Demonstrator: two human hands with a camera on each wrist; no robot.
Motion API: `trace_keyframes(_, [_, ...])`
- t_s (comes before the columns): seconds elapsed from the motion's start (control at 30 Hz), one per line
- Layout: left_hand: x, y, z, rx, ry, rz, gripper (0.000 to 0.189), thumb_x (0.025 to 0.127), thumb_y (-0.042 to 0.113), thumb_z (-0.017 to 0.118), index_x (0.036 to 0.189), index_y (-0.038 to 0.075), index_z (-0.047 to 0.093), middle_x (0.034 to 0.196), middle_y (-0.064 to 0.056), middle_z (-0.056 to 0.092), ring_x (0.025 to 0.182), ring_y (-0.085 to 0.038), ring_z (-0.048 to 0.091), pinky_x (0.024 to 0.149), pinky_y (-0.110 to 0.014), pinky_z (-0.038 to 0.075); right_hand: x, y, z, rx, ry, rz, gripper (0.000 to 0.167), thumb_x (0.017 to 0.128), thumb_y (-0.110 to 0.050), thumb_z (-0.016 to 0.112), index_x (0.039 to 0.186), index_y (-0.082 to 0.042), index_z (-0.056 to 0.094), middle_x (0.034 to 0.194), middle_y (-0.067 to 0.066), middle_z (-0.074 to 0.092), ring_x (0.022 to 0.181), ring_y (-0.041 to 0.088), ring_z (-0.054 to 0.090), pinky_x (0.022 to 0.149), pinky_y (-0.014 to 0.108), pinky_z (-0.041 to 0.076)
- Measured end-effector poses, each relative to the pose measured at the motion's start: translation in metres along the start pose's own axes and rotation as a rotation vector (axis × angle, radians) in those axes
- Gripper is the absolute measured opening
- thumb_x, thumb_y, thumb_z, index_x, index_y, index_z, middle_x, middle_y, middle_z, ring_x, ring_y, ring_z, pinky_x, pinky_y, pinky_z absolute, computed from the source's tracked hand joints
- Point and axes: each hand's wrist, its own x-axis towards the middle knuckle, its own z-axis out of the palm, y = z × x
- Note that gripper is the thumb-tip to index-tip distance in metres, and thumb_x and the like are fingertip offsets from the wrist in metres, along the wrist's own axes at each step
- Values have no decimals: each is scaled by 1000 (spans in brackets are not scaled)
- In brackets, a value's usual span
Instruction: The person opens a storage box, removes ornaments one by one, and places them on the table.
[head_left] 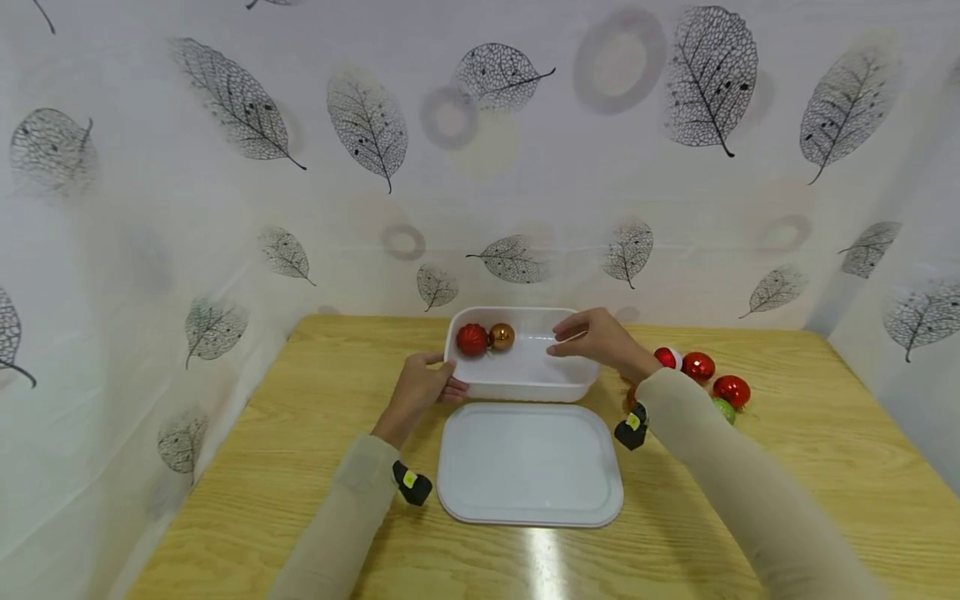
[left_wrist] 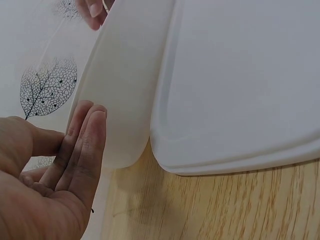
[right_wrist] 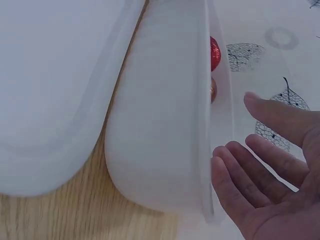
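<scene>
A white plastic box stands on the table with a red ball ornament and a gold ball ornament inside its left end. My left hand holds the box's left front corner, thumb at the rim and fingers along the outer wall. Over the right end of the box is my right hand, its fingers spread apart with nothing between them. In the right wrist view the fingers are loosely bent beside the box rim. In front of the box lies a white lid, flat on the table.
Right of the box, partly behind the right forearm, lie several ornaments: a red one, another red one, a red-and-white one and a green one. The wooden table meets a leaf-patterned curtain behind.
</scene>
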Motion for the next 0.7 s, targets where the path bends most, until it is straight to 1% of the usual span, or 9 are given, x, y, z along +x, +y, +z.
trace_keyframes(0.23, [0,0,0,1,-6,-1,46,107,13,53,147,-9,43,81,-18,73,66,-20,73,68,-36,66,21,-3,22,39,16,54,46,87,-19,83,124,4,67,120,19,68,110,31,63,92,39,59])
trace_keyframes(0.37, [-1,0,-1,-3,-5,-1,46,107,12,53,146,-9,44,81,-18,73,66,-20,73,69,-36,66,33,-3,35,49,55,44,47,85,-17,84,122,7,67,113,18,71,103,29,66,85,35,60])
trace_keyframes(0.47, [0,-1,-1,1,-3,-7,46,107,13,53,147,-9,44,81,-19,73,66,-20,73,68,-35,66,40,-6,43,65,73,48,45,85,-14,83,122,8,67,112,20,71,100,29,67,84,35,61])
trace_keyframes(0.57, [2,-1,-1,2,0,-10,46,107,13,53,147,-8,44,82,-19,73,65,-20,72,66,-33,65,46,-7,50,91,76,52,44,86,-12,81,122,8,66,114,22,70,100,30,67,87,37,61])
trace_keyframes(0.7, [2,-2,0,2,-1,-5,45,106,12,53,146,-9,45,82,-20,73,65,-20,72,64,-32,65,54,-4,58,78,99,45,43,85,-12,82,119,9,67,112,22,70,98,30,66,82,33,60])
